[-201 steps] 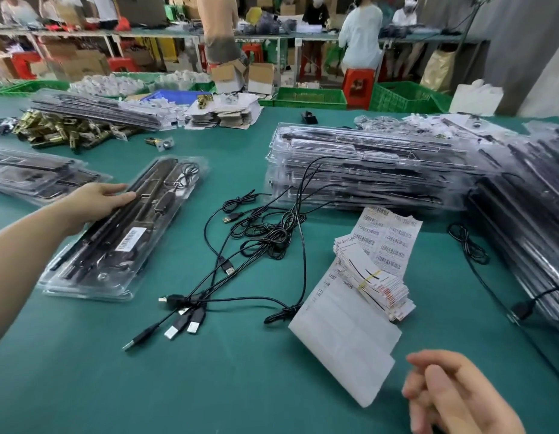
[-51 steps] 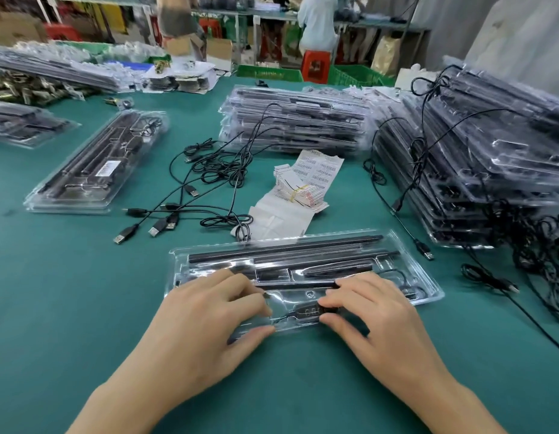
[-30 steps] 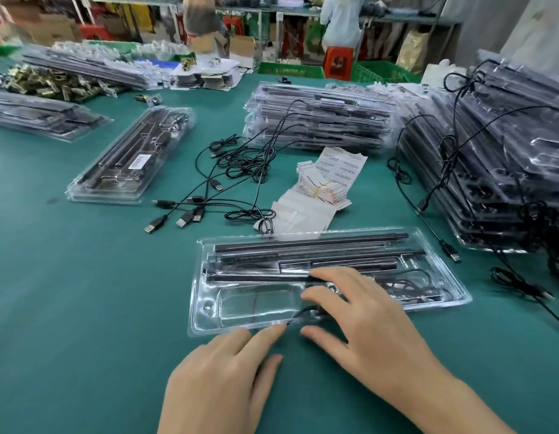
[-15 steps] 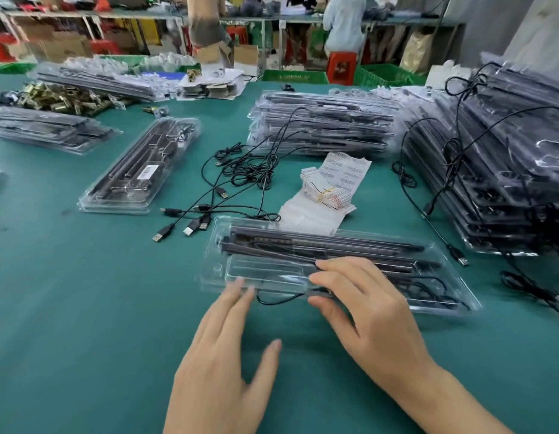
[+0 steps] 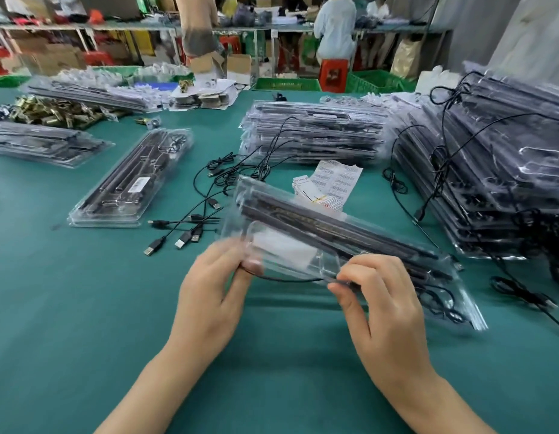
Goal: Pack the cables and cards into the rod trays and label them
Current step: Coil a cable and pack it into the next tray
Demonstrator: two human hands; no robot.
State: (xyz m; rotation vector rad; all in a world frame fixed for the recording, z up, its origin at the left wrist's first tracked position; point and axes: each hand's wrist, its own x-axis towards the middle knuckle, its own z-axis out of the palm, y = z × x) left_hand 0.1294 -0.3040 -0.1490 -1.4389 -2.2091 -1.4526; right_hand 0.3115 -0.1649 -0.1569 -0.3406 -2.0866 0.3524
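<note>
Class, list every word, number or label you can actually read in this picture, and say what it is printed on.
None can be read with certainty.
Barcode label sheets: barcodes and print too small.
Small white card: dark lettering, blurred.
White sticker on the closed tray at left: too small.
Tray in the hands: motion-blurred, no legible text.

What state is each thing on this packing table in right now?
Clear rod tray: tilted, held off the table.
Left hand: gripping the tray's near edge.
Right hand: pinching the tray's near edge.
Labelled tray: lying flat.
USB cables: loose on the table.
</note>
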